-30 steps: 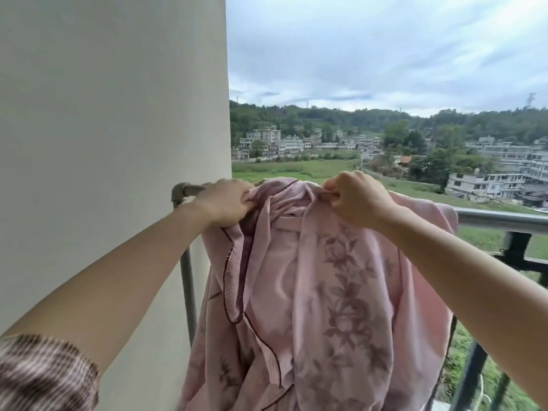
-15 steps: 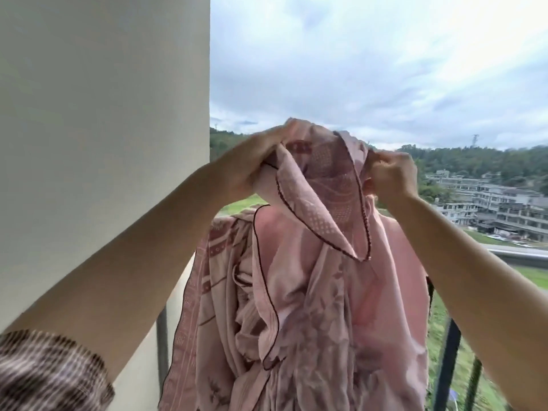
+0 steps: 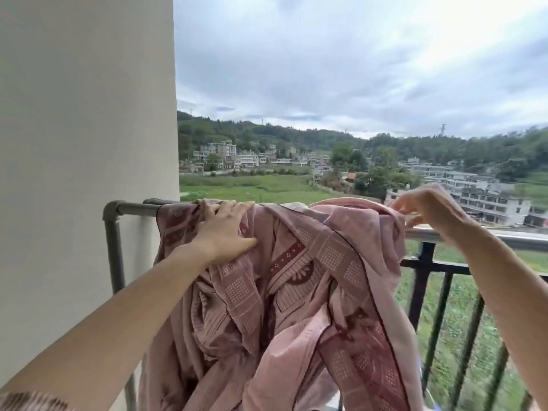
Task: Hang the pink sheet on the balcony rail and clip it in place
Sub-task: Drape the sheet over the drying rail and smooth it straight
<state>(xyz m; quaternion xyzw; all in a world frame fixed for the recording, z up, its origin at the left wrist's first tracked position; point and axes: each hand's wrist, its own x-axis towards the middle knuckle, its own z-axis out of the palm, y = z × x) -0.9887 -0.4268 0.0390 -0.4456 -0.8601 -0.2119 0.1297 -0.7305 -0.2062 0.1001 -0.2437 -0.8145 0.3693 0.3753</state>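
Note:
The pink sheet, printed with dark red patterns, lies bunched over the grey balcony rail and hangs down on my side. My left hand rests flat on the cloth at the rail, fingers spread. My right hand is above the rail further right, its fingers loosely curled at the sheet's upper fold; whether it pinches the fold is unclear. No clip is in view.
A pale wall stands close on the left, where the rail bends down into a post. Dark railing bars run below the rail at right. Beyond lie fields, buildings and hills.
Both hands came down from head height, laying the raised part of the sheet over the rail. The patterned border now faces me, and my left hand has flattened onto the cloth.

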